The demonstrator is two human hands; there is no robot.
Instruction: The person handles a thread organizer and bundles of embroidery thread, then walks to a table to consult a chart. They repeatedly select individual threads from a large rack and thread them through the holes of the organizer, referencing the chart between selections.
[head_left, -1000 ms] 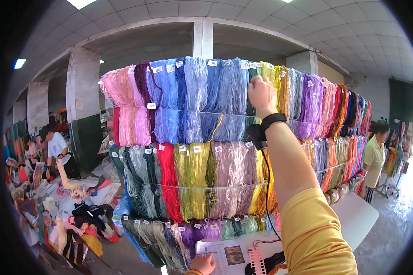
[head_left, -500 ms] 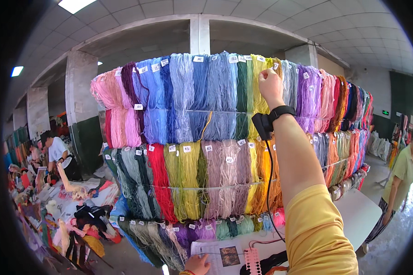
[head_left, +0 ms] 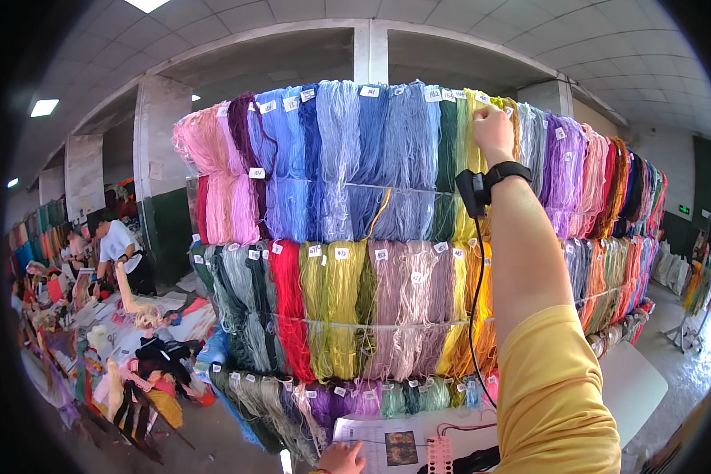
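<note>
My right hand (head_left: 493, 130) is raised to the top row of a thread rack, closed against a yellow hank of thread (head_left: 468, 158). Its fingertips are partly hidden, but they seem to pinch yellow strands. A black band with a small black device (head_left: 472, 194) and a cable is on that wrist. Low in the picture, my left hand (head_left: 342, 458) rests on a printed sheet (head_left: 363, 430) with a finger stretched out; the rest of it is cut off. Beside the sheet's dark picture lies a pink card with holes (head_left: 439, 454), with dark red thread by it.
Tagged hanks in many colours hang in tiers, including red thread (head_left: 293, 308) and mauve thread (head_left: 395, 308). A white tabletop (head_left: 632, 387) extends to the right. At left, a person in a white shirt (head_left: 120, 241) stands by a table heaped with yarn (head_left: 162, 359).
My view has swung a little left, so the rack appears further right. The right hand stays at the yellow thread. The person in a pale green shirt at right has mostly left view.
</note>
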